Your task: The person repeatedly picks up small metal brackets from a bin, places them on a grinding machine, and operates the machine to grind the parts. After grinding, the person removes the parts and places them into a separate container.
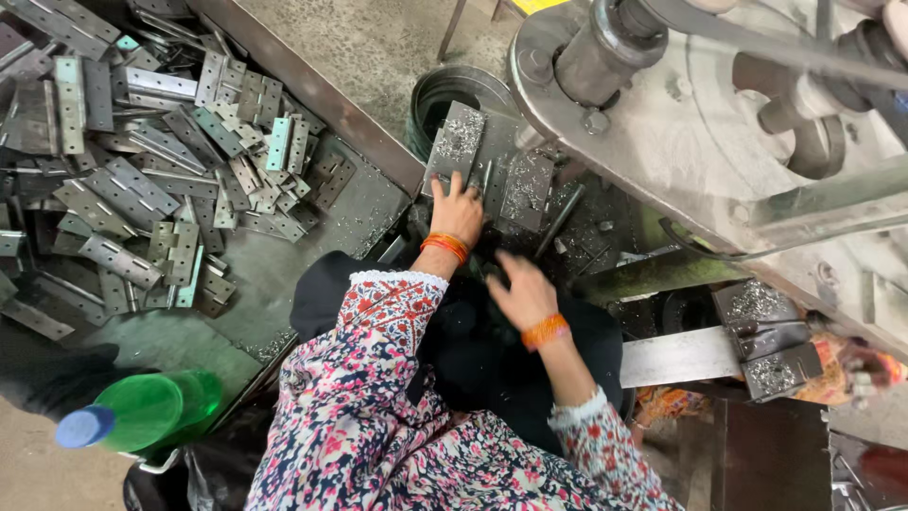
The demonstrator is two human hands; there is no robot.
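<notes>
Grey steel hinge plates (454, 142) lie at the foot of the press machine (681, 123); our left hand (458, 210) rests flat on one, fingers spread, while our right hand (523, 291), blurred and seemingly empty, hovers nearer us. We judge a plate is being positioned, calling for a careful slide under the machine's overhanging rim, where room is tight.

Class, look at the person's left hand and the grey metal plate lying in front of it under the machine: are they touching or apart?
Touching. The head view shows the left hand with its fingertips resting on the lower edge of the grey metal plate, no gap between them.
</notes>
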